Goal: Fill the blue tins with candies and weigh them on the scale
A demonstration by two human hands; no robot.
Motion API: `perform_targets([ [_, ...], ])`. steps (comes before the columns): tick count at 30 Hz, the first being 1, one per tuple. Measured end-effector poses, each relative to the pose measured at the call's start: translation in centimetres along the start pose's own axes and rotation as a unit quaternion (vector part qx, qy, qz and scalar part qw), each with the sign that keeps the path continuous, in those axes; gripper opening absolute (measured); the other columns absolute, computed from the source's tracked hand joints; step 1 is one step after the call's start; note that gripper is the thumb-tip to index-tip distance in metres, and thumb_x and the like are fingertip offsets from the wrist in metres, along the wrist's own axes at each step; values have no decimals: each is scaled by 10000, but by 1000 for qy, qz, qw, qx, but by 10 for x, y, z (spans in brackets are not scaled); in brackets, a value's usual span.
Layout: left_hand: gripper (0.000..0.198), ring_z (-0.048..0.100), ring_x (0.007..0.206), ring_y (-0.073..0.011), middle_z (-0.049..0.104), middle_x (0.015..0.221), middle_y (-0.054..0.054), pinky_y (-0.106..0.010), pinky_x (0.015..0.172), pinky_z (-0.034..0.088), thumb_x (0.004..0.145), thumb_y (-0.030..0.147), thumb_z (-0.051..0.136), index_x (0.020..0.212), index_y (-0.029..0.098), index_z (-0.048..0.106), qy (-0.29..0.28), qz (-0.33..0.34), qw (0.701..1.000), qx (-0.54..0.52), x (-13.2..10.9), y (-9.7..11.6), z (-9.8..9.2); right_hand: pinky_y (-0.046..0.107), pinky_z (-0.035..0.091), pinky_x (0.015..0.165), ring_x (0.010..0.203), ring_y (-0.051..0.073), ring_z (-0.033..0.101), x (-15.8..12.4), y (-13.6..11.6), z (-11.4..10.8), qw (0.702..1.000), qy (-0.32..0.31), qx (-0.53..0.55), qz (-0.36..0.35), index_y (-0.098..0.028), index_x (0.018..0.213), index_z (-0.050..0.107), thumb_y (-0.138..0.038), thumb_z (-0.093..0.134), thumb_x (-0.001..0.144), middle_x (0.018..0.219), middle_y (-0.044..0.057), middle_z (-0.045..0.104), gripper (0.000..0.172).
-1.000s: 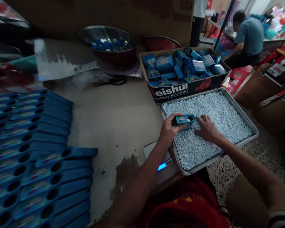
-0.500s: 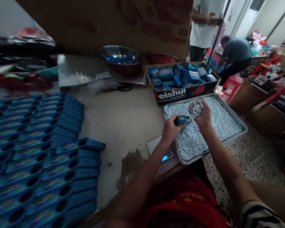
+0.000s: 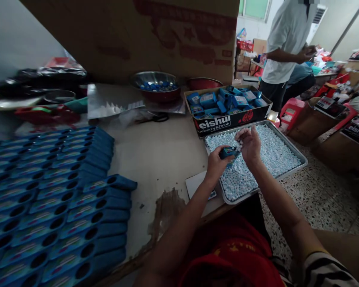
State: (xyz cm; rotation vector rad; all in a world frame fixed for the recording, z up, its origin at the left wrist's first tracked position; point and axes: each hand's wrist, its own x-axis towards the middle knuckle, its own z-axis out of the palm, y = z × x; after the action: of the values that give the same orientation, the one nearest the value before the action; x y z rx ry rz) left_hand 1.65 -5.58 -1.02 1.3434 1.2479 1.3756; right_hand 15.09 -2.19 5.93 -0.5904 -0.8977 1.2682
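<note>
My left hand [image 3: 215,162] grips a small blue box [image 3: 228,152] above the near left part of a metal tray [image 3: 299,166]. Small white and pale blue candies [image 3: 272,149] fill the tray. Just right of the box, my right hand [image 3: 251,147] is cupped and tilted toward it. White candies [image 3: 239,146] spill from its fingers at the box's mouth; how many went inside is hidden. A flat digital scale [image 3: 196,184] lies left of the tray, partly covered by my left forearm.
Behind the tray stands a carton [image 3: 215,122] of blue boxes. Rows of blue boxes with round holes [image 3: 92,217] cover the table's left side. A steel bowl [image 3: 155,85] and scissors [image 3: 160,117] lie farther back. A person in a white shirt [image 3: 283,44] stands beyond.
My right hand has tipped toward the blue box, and fewer candies show in it. The person in the white shirt has moved right. The view has shifted slightly.
</note>
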Motion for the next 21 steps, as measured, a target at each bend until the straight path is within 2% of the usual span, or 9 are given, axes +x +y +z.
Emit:
perform_targets([
  [2, 419, 711, 999, -244, 796, 1045, -31, -377, 974, 554, 686, 178, 876, 1092, 232, 792, 3, 23, 1000, 21, 1, 0, -1, 336, 566, 855, 815, 185, 709, -2, 0, -8, 1000, -9, -17, 4, -249, 720, 710, -822, 527, 933, 741, 34, 728, 638],
  [5, 425, 708, 1019, -250, 797, 1057, -27, -379, 1000, 545, 691, 184, 879, 1104, 239, 794, 8, 26, 1000, 4, 3, -4, -8, 416, 563, 1010, 1060, 239, 744, -1, 1, -40, 999, -6, -44, 24, -256, 849, 738, -856, 472, 921, 957, 68, 805, 660],
  [7, 450, 710, 1019, -239, 791, 1081, -24, -367, 997, 548, 696, 227, 889, 1133, 235, 782, -2, 9, 999, -52, 4, -10, -14, 466, 534, 1084, 1177, 265, 718, 1, 4, -71, 987, 11, -157, 26, -255, 927, 742, -824, 507, 913, 1089, 80, 805, 616],
  [8, 466, 711, 1018, -233, 788, 1089, -24, -362, 994, 552, 689, 257, 903, 1136, 230, 776, -17, -2, 996, -87, 4, -13, -16, 492, 510, 1116, 1221, 285, 699, 1, 6, -87, 965, 14, -259, 31, -247, 958, 746, -798, 554, 898, 1142, 94, 794, 587],
  [10, 510, 713, 1016, -222, 782, 1099, -24, -354, 986, 560, 649, 306, 942, 1119, 222, 765, -49, -21, 987, -155, 3, -22, -20, 540, 445, 1178, 1328, 348, 634, -2, 14, -112, 864, -4, -500, 54, -217, 1083, 761, -742, 656, 862, 1295, 152, 745, 579],
  [13, 547, 714, 1053, -214, 782, 1155, -27, -352, 1011, 558, 636, 314, 964, 1132, 228, 749, -67, -23, 975, -209, -4, -30, -21, 597, 329, 1247, 1547, 444, 417, -6, 31, -127, 653, -65, -747, 104, -165, 1457, 639, -660, 682, 908, 1622, 248, 508, 740],
  [15, 530, 711, 1113, -221, 779, 1220, -37, -360, 1057, 541, 671, 302, 951, 1156, 236, 746, -73, -10, 975, -209, -9, -30, -22, 627, 288, 1253, 1608, 475, 299, -6, 45, -120, 574, -90, -806, 110, -162, 1635, 454, -569, 643, 971, 1730, 262, 346, 801],
  [17, 506, 707, 1170, -234, 772, 1275, -50, -372, 1102, 520, 703, 301, 937, 1169, 240, 748, -83, -2, 977, -197, -14, -27, -24, 646, 293, 1234, 1575, 495, 319, -3, 55, -108, 566, -115, -811, 92, -174, 1679, 381, -464, 642, 982, 1734, 257, 328, 799],
  [21, 478, 699, 1227, -248, 767, 1305, -62, -385, 1142, 497, 722, 321, 931, 1157, 242, 749, -87, 4, 979, -182, -17, -19, -29, 586, 372, 1180, 1428, 441, 445, 0, 63, -91, 673, -169, -717, 68, -191, 1409, 668, -296, 681, 914, 1536, 216, 552, 506],
])
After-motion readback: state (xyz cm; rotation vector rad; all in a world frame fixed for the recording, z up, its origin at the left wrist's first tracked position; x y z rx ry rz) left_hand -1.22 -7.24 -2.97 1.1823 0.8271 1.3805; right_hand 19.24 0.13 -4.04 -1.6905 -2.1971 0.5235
